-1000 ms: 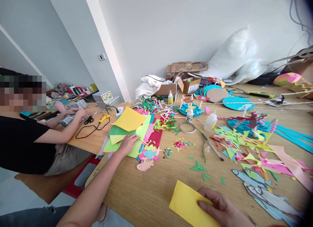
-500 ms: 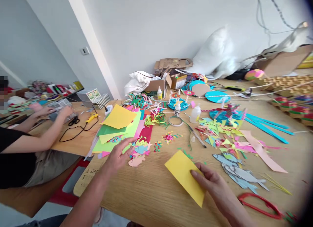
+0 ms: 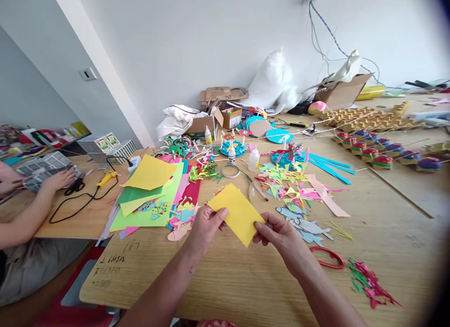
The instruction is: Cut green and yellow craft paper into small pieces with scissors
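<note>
A small piece of yellow paper (image 3: pixel 236 213) is held above the table by both my hands. My left hand (image 3: pixel 208 224) pinches its left edge, thumb on top. At the right edge, my right hand (image 3: pixel 276 231) grips it between thumb and fingers. Left of my left hand lie cut-out paper fish (image 3: pixel 183 216) and a stack of coloured sheets (image 3: pixel 154 191) topped by a larger yellow sheet. Grey-blue paper fish (image 3: pixel 305 226) lie beyond my right hand, and red-handled scissors (image 3: pixel 328 257) rest beside my right wrist, partly hidden by it.
Paper scraps (image 3: pixel 281 179), a glue bottle (image 3: pixel 232 154), a clear bottle (image 3: pixel 253 159) and a tape ring (image 3: pixel 230 171) lie farther back. Painted egg-carton cups (image 3: pixel 369 153) are at the right. At the left, a co-worker's hand (image 3: pixel 60 178) is near a yellow glue gun (image 3: pixel 106 178).
My left hand has moved right from near the paper stack and taken hold of the yellow paper. My right hand still grips it. The view has turned right.
</note>
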Tool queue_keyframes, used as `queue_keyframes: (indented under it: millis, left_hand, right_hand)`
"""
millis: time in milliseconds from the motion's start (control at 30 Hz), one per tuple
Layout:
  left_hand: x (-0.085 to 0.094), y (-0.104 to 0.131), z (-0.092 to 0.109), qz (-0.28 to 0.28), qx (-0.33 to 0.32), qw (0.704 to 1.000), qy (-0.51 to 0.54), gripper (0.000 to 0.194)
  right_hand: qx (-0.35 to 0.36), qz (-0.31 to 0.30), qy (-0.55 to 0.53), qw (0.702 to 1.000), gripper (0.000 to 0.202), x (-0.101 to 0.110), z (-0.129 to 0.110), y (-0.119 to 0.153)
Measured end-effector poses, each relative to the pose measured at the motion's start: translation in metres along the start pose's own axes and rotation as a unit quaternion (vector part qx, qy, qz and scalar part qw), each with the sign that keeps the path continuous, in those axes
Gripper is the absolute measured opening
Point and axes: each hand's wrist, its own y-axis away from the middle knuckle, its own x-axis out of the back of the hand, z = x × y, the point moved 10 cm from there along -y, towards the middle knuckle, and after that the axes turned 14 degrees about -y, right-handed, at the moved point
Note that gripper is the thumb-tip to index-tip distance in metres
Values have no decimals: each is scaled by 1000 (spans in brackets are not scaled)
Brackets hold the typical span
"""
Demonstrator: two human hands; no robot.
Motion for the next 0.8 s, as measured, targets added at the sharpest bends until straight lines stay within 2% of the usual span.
queue_keyframes:
  millis: [100, 167, 300, 367, 467, 600, 633, 700, 733, 767, 800]
  left_hand:
    - [10, -2, 7, 28, -22, 999, 24, 22]
    - [12, -2, 7, 41, -29, 998, 44, 20]
    - [1, 1, 0, 44, -15, 997, 65, 19]
    - [-4, 5, -3, 36, -10, 997, 62, 20]
    - [1, 8, -9, 40, 5, 997, 61, 18]
    - [33, 6, -14, 76, 8, 995, 62, 14]
    - [43, 5, -15, 96, 2, 993, 70, 13]
    - [61, 6, -17, 139, -7, 984, 109, 13]
    - [64, 7, -19, 142, -4, 981, 132, 14]
    - [59, 8, -21, 123, 7, 980, 157, 17]
    - [47, 9, -25, 79, 29, 980, 181, 23]
  right_hand:
    - [8, 20, -25, 999, 29, 4, 3, 5]
    - [26, 15, -39, 999, 28, -2, 3, 8]
    - [26, -29, -14, 999, 32, -26, 12, 5]
    - [31, -22, 17, 999, 34, -29, 18, 0]
    - [48, 15, 55, 997, 35, -21, 24, -3]
    - [89, 61, 127, 986, 25, 4, 13, 7]
    - [112, 70, 159, 978, 20, 10, 5, 11]
    - [216, 89, 301, 925, 15, 13, -23, 25]
    - [262, 87, 351, 895, 17, 10, -34, 31]
    - [308, 86, 396, 861, 22, 5, -44, 38]
    - [345, 81, 428, 831, 27, -1, -51, 43]
